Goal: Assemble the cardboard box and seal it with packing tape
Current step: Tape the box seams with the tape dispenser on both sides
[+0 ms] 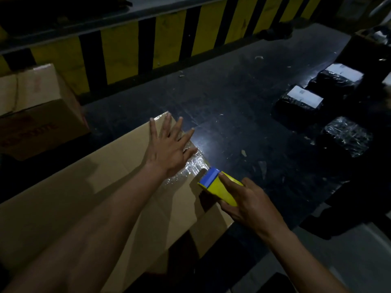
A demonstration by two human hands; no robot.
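1. Cardboard box (80,187) lay on the dark floor (243,106), occupying the lower left of the view, top face turned upward and far corner pointing toward the striped wall.
2. Left hand (169,149) was pressed flat on the box top near its far right corner, fingers spread wide, holding nothing.
3. Clear packing tape (194,163) ran along the box's right edge, just beside and partly under the left hand; wrinkled and glossy under the light.
4. Right hand (247,204) was closed around a yellow tape dispenser (220,187), at the right edge of the box, nearer the camera than the left hand.
5. Blue front part (209,176) of the dispenser met the tape strip at the box edge; whether the tape was cut could not be told.
6. Second cardboard box (40,111), printed in red lettering too blurred to read, stood to the left of and beyond the main box, apart from it.
7. Black wrapped parcels (347,138) lay well to the right of the box; two (300,102) bore white labels on top.
8. Yellow-and-black striped wall (160,41) ran across the far side, beyond the box.
9. Small scraps were scattered on the floor between the box and the parcels.
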